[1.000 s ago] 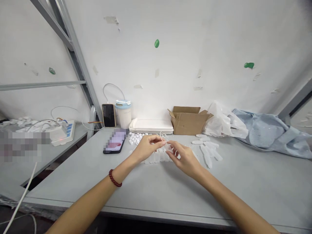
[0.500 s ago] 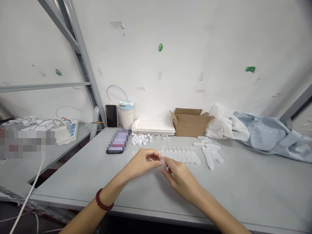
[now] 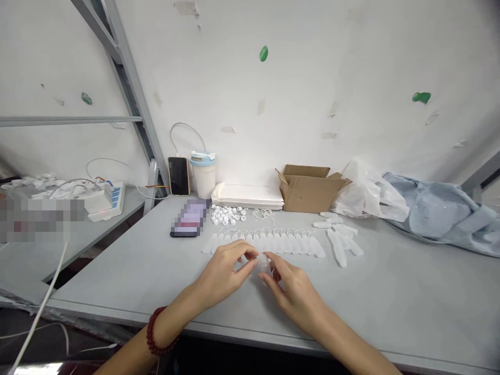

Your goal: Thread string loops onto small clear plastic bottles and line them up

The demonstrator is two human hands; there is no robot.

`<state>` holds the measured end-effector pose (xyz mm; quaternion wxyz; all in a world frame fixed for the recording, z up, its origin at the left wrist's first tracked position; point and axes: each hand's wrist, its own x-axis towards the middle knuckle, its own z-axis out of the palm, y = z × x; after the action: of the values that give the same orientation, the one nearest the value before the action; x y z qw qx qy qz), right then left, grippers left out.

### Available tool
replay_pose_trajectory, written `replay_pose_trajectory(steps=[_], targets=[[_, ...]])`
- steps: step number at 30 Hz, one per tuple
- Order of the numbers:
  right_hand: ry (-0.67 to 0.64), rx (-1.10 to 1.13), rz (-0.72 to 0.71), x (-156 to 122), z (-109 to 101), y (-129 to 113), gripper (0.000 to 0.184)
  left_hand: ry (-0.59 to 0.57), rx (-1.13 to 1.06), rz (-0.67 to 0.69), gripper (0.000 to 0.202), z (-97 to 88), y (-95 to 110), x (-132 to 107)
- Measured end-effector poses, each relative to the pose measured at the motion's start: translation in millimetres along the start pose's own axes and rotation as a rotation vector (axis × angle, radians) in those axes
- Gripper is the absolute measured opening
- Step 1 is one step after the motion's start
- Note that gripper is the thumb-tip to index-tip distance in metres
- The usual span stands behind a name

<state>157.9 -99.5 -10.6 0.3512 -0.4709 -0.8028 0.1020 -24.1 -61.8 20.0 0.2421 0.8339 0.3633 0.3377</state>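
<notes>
My right hand [image 3: 292, 286] grips a small translucent plastic bottle [image 3: 264, 264] between thumb and fingers, its neck pointing up. At the neck, the thumb and fingers of my left hand [image 3: 230, 268] are pinched together; what lies between those fingertips is too small to make out. A dark red bead bracelet [image 3: 153, 333] circles my left wrist. Just beyond both hands, a row of translucent bottles [image 3: 289, 244] lies side by side, thin string loops at their far ends. More loose translucent pieces [image 3: 338, 250] lie in a pile to the right.
Small white caps [image 3: 226, 214] and a bundle of strings [image 3: 263, 214] lie behind the row. Farther back stand a phone [image 3: 178, 176], a lidded cup [image 3: 203, 177], a white stack [image 3: 250, 196], a cardboard box [image 3: 310, 192] and a plastic bag [image 3: 367, 195]. Blue cloth [image 3: 441, 213] lies at right.
A white string strand seen at my left fingertips before no longer shows clearly. More of the bottle is visible in my right hand. The whole view has shifted slightly.
</notes>
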Motion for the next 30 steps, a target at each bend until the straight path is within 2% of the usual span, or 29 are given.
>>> replay_pose_trajectory(steps=[3, 6, 10, 13, 15, 17, 22, 25, 30], targets=[[-0.011, 0.054, 0.067, 2, -1, -1, 0.031, -0.063, 0.142, 0.167, 0.023, -1.6, 7, -8], [-0.025, 0.153, 0.146, 4, -2, -3, 0.029, -0.127, 0.314, 0.269, 0.037, 0.7, 15, -14], [-0.055, 0.284, 0.243, 7, -4, -7, 0.026, -0.057, 0.521, 0.357, 0.037, 12.7, 14, -16], [-0.067, 0.349, 0.260, 7, -5, -9, 0.025, -0.008, 0.570, 0.368, 0.036, 19.3, 11, -16], [-0.078, 0.377, 0.262, 7, -5, -10, 0.024, -0.030, 0.527, 0.349, 0.036, 17.2, 12, -15], [-0.100, 0.404, 0.254, 7, -6, -11, 0.024, -0.077, 0.445, 0.295, 0.037, 7.6, 13, -14], [-0.114, 0.370, 0.241, 7, -7, -12, 0.024, -0.328, 0.293, 0.099, 0.041, -41.0, 7, -22], [-0.127, 0.355, 0.245, 7, -8, -13, 0.024, -0.373, 0.304, -0.030, 0.038, -64.9, -4, -32], [-0.140, 0.320, 0.259, 6, -10, -14, 0.023, -0.431, 0.296, -0.140, 0.036, -73.5, -23, -43]])
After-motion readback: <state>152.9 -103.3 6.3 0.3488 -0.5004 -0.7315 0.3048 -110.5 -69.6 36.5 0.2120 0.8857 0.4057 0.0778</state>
